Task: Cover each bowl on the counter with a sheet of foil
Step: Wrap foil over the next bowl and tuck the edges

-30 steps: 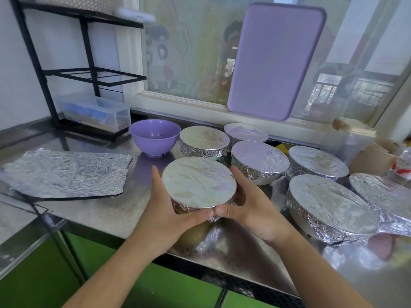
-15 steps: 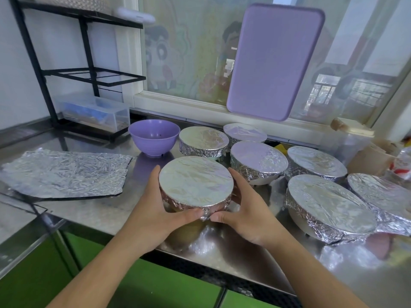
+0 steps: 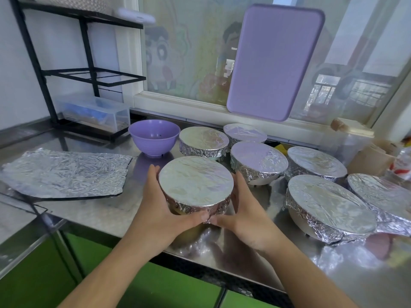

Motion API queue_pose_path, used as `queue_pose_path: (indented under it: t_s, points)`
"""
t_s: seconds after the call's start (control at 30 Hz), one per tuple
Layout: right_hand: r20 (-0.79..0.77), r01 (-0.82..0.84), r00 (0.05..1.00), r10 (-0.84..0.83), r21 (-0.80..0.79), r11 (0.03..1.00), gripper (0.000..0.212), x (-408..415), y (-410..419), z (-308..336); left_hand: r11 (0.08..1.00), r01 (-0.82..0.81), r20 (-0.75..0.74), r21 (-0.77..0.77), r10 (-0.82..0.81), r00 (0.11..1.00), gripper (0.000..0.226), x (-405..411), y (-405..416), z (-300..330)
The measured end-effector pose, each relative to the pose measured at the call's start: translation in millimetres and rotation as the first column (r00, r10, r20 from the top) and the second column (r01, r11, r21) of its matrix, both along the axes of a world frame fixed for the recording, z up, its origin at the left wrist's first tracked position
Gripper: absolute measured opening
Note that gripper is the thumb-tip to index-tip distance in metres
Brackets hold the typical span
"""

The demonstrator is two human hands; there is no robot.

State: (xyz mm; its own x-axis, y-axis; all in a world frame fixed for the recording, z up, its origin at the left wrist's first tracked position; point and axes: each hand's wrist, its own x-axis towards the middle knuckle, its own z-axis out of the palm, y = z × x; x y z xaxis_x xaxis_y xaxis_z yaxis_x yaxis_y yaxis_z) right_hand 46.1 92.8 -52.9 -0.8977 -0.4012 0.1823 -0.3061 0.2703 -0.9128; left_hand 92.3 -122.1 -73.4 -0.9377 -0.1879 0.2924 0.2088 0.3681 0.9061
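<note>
We cup a foil-covered bowl (image 3: 195, 185) at the steel counter's (image 3: 93, 214) centre, left hand (image 3: 160, 212) and right hand (image 3: 246, 221) curled round its sides. At 11 o'clock stands an uncovered purple bowl (image 3: 154, 136); at 9 o'clock lies a foil sheet (image 3: 64, 172).

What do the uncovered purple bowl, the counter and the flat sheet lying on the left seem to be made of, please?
Purple bowl: probably plastic or melamine; uniform matte colour with a soft sheen.
Counter: looks like stainless steel; grey, brushed, it mirrors the bowls blurrily.
Flat sheet: aluminium foil; thin, silvery, finely crinkled, with uneven edges.
</note>
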Motion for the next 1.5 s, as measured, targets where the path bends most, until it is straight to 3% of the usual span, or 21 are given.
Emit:
queue_pose_path:
  t_s: [0.13,0.2,0.3,0.4,0.6,0.73,0.77,0.9,1.17,1.33,1.4,1.5]
  points:
    - [0.028,0.025,0.999,-0.021,-0.148,0.989,0.088,5,-10,-7,0.998,-0.046,-0.044,0.051,0.048,0.998,0.136,-4,10,-1]
    - [0.021,0.026,1.0,-0.023,-0.174,0.984,0.087,8,-16,-10,0.997,-0.053,-0.059,0.057,0.056,0.997,0.13,-6,14,-3]
    - [0.039,0.033,0.999,-0.026,-0.176,0.984,0.093,8,-21,-13,0.995,-0.063,-0.054,0.072,0.067,0.996,0.14,-6,16,-1]
    - [0.071,0.0,0.997,0.013,-0.179,0.984,0.099,10,-22,-12,0.997,-0.041,-0.038,0.059,0.044,0.998,0.112,-6,11,-2]
    - [0.157,-0.1,0.98,0.121,-0.136,0.986,0.099,9,-11,-2,1.0,0.015,-0.003,0.021,-0.015,1.0,0.104,-2,-5,0]
    - [0.173,-0.07,0.979,0.106,-0.201,0.977,0.083,-1,2,12,0.999,0.018,0.064,0.051,-0.021,0.998,0.152,0,-12,5]
    - [0.186,-0.076,0.975,0.121,-0.234,0.969,0.076,-2,2,15,0.998,0.024,0.068,0.062,-0.029,0.997,0.155,0,-11,6]
    - [0.237,-0.126,0.948,0.212,-0.329,0.936,0.06,0,-9,21,0.998,0.029,0.035,0.058,-0.031,0.999,0.121,0,-6,7]
    - [0.271,-0.105,0.946,0.178,-0.263,0.959,0.039,-17,-59,28,0.992,-0.082,0.055,0.097,0.077,0.996,0.112,-1,-55,11]
    - [0.267,-0.099,0.951,0.155,-0.212,0.972,0.046,-39,-98,32,0.992,-0.103,0.164,0.07,0.09,0.982,0.147,-6,-84,18]
    - [0.272,-0.094,0.951,0.145,-0.191,0.977,0.051,-46,-105,33,0.996,-0.073,0.202,0.05,0.062,0.978,0.137,-4,-95,25]
    - [0.256,-0.067,0.962,0.095,-0.117,0.991,0.066,-65,-108,37,0.987,-0.144,0.257,0.07,0.122,0.959,0.097,-39,-129,32]
